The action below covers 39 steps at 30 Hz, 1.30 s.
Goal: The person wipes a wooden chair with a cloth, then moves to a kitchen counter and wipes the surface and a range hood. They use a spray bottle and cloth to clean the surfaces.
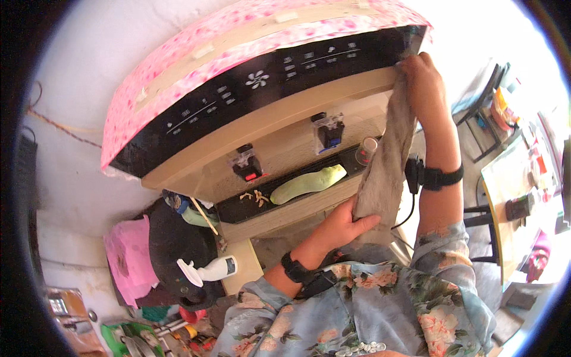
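A grey-brown cloth (386,165) hangs between my two hands. My right hand (424,82) grips its upper end at the right end of a black control panel (267,82) on what looks like a water dispenser. Lower down, my left hand (343,225) holds the cloth's other end, thumb on top. A pink floral cover (223,33) drapes over the machine's top. Below the panel are a tap with a red mark (246,165) and a tap with a blue mark (329,131). On the black ledge beneath lie a long pale-green vegetable (308,184) and small tan pieces (256,197), with a clear cup (367,151) partly behind the cloth.
To the left, a pink cloth (131,259) and a white handheld device (207,270) rest on a black surface. A green basket (129,339) with tools stands at lower left. A table (499,201) and a dark-framed chair (484,107) are at right.
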Each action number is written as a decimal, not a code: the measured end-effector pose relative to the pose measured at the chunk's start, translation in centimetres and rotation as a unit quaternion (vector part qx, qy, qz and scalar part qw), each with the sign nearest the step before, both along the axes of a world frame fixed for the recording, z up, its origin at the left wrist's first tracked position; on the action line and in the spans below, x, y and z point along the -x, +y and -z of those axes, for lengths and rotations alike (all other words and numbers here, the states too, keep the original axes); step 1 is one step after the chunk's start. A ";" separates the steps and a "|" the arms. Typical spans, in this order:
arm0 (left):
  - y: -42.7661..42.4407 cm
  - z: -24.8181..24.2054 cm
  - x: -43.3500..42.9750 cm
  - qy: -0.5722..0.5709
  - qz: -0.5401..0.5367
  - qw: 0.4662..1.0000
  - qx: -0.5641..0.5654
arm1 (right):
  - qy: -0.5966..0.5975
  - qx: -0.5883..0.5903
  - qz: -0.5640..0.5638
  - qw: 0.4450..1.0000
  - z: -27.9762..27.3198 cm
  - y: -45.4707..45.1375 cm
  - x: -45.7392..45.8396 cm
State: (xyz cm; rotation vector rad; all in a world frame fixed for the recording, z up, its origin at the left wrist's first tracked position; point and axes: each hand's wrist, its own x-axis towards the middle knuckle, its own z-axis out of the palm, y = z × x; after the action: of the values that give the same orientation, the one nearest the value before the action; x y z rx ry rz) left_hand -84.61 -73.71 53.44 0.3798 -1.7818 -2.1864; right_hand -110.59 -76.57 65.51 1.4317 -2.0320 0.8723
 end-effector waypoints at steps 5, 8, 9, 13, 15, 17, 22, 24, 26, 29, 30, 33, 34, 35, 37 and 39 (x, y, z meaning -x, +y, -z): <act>-0.2 -2.0 -5.3 -0.055 0.083 0.993 0.064 | 0.097 -0.093 -0.053 0.989 -1.2 -1.1 -7.6; -0.3 -2.7 -7.6 -0.013 0.097 0.994 0.048 | 0.077 -0.160 -0.092 0.980 -2.7 -1.6 -11.4; -0.3 -2.8 -8.4 0.001 0.098 0.995 0.030 | 0.079 -0.172 -0.107 0.976 -2.9 -1.7 -12.7; -0.4 -2.7 -11.6 0.025 0.062 0.997 -0.024 | 0.127 -0.167 -0.189 0.959 -3.0 -3.1 -17.7; -0.8 -2.5 -13.3 0.008 0.048 0.998 -0.032 | 0.141 -0.160 -0.214 0.953 -2.9 -3.9 -19.9; -0.7 -2.2 -14.5 0.021 0.015 0.999 -0.032 | 0.158 -0.162 -0.238 0.945 -2.9 -4.9 -21.9; -1.0 -1.9 -17.7 0.062 -0.012 0.998 -0.010 | 0.265 -0.105 -0.283 0.916 -3.1 -7.1 -26.7; -1.0 -2.1 -18.9 0.080 -0.015 0.996 -0.027 | 0.274 -0.112 -0.293 0.909 -3.2 -7.9 -28.8; -1.0 -2.4 -20.1 0.099 -0.029 0.994 -0.026 | 0.291 -0.107 -0.305 0.900 -3.2 -8.7 -30.8; -1.0 -2.9 -21.8 0.126 -0.045 0.990 -0.051 | 0.308 -0.090 -0.322 0.891 -3.0 -9.9 -34.0; -1.0 -3.0 -22.4 0.147 -0.051 0.986 -0.059 | 0.304 -0.092 -0.326 0.891 -2.8 -10.2 -35.0; -1.3 -3.3 -24.1 0.145 -0.106 0.983 -0.047 | 0.295 -0.098 -0.334 0.890 -2.7 -11.2 -37.8; -1.4 -3.4 -24.6 0.129 -0.121 0.983 -0.044 | 0.290 -0.100 -0.337 0.890 -2.7 -11.4 -38.7; -1.5 -3.5 -25.1 0.138 -0.133 0.981 -0.043 | 0.286 -0.102 -0.336 0.892 -2.7 -11.6 -39.5; -1.5 -3.7 -26.0 0.119 -0.150 0.979 -0.068 | 0.285 -0.131 -0.325 0.892 -2.8 -12.0 -40.9; -1.2 -3.7 -26.8 0.060 -0.167 0.977 -0.117 | 0.281 -0.136 -0.326 0.892 -2.7 -12.2 -41.6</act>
State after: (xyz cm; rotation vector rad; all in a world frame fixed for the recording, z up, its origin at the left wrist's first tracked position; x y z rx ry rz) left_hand -57.84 -74.91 57.13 0.5435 -1.2938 -2.1272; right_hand -68.99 -88.77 68.16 2.2690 -1.2684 0.3215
